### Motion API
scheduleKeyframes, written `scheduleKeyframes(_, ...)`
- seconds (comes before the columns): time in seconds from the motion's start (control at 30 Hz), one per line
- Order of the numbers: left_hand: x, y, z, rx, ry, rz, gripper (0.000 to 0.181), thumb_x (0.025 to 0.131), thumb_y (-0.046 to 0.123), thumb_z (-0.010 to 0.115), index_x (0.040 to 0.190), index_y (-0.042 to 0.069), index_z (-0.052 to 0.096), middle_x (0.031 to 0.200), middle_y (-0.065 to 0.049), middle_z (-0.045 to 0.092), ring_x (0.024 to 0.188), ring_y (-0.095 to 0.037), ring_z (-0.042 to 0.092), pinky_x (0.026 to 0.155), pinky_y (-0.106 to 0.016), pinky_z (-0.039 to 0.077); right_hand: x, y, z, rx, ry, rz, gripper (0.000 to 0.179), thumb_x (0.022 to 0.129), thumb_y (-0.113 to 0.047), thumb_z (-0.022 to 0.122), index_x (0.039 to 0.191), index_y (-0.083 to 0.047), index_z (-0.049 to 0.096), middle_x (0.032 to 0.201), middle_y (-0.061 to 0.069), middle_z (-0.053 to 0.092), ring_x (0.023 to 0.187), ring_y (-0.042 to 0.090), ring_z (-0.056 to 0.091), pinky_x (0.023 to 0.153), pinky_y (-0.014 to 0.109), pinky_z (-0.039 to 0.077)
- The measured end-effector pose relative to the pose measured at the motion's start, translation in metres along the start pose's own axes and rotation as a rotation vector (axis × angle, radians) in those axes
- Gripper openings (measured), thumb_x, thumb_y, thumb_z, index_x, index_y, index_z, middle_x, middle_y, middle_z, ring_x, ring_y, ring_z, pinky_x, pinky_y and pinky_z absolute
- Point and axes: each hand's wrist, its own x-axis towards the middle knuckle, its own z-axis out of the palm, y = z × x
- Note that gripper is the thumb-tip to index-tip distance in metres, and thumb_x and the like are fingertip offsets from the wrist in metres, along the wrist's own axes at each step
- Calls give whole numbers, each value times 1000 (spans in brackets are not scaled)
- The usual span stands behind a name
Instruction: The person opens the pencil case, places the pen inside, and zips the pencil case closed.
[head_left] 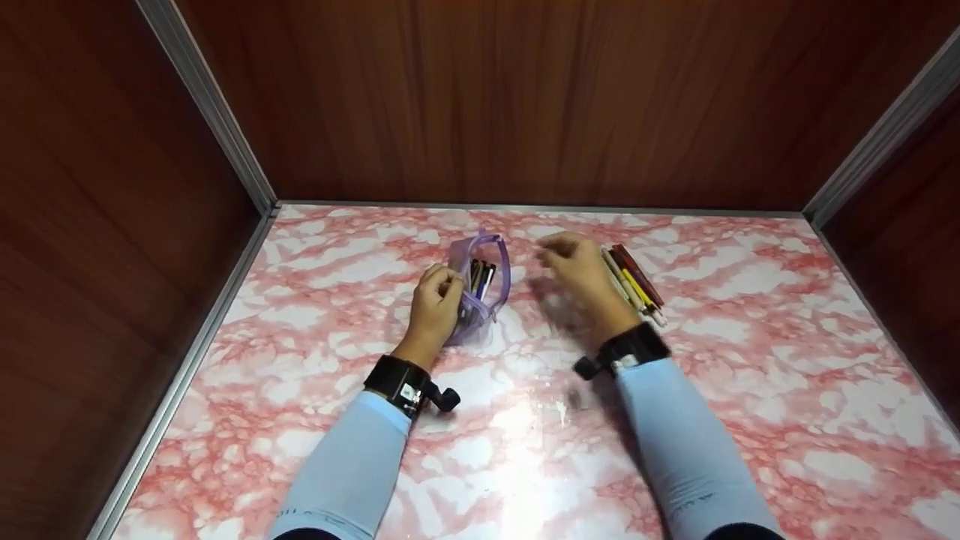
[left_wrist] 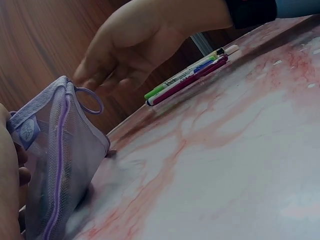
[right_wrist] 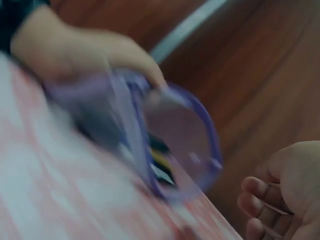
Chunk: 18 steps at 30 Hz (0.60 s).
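Note:
My left hand (head_left: 437,304) pinches the near-left edge of a purple mesh pencil pouch (head_left: 504,281), whose zipped mouth gapes to the right. Several pens (head_left: 481,279) lie inside it, their ends showing at the opening. A small purple loop (left_wrist: 91,100) sticks out from the pouch's top corner in the left wrist view. Over the table, between the pouch and a row of loose pens (head_left: 636,285), my right hand (head_left: 577,262) hangs with loosely bent fingers and nothing visible in them. In the right wrist view its fingers (right_wrist: 257,200) curl softly, apart from the pouch.
The loose pens lie side by side to the right, among them yellow, dark red and pale ones. Red-and-white marbled tabletop (head_left: 750,390) spreads beneath everything. Brown wood-look panels (head_left: 525,97) with grey metal edging (head_left: 202,105) close in the back and both sides.

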Motion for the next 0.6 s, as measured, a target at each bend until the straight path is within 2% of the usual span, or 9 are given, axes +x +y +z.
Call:
scheduleKeyframes(0.1,2,2,3,5,0,-3,17,105,7,67,91,-2,71,93,-10,61,91,-15,57,83,-25,48,2,13,-41,-130,39,-33,33,110,-15,70,138,2,77,132,26,79,115,27,73,96,25,58)
scheduleKeyframes(0.17,1,3,4,12,-1,-7,16,104,6,67,90,-1,71,93,-9,61,90,-15,57,83,-25,48,-3,25,-65,-208,62,-33,35,110,-19,71,136,3,78,133,27,79,114,27,73,94,24,57)
scheduleKeyframes(0.3,0,3,5,11,-11,-16,17,105,7,68,91,-1,71,94,-10,62,92,-15,57,85,-25,49,-12,44,-105,-365,117,-37,34,110,-20,71,136,3,77,128,28,79,110,34,73,92,34,58)
scheduleKeyframes(0.43,-1,3,4,4,-7,-29,18,105,7,68,90,-1,71,94,-9,62,92,-14,57,85,-25,49,-17,54,-129,-461,149,-4,39,112,-23,68,140,3,74,130,30,77,112,41,73,96,50,59)
scheduleKeyframes(0.6,0,3,3,2,-9,-23,17,105,6,68,90,-1,71,94,-9,62,91,-14,57,84,-25,49,-17,57,-138,-529,146,104,50,113,-34,65,146,4,69,141,31,72,123,47,70,109,63,56)
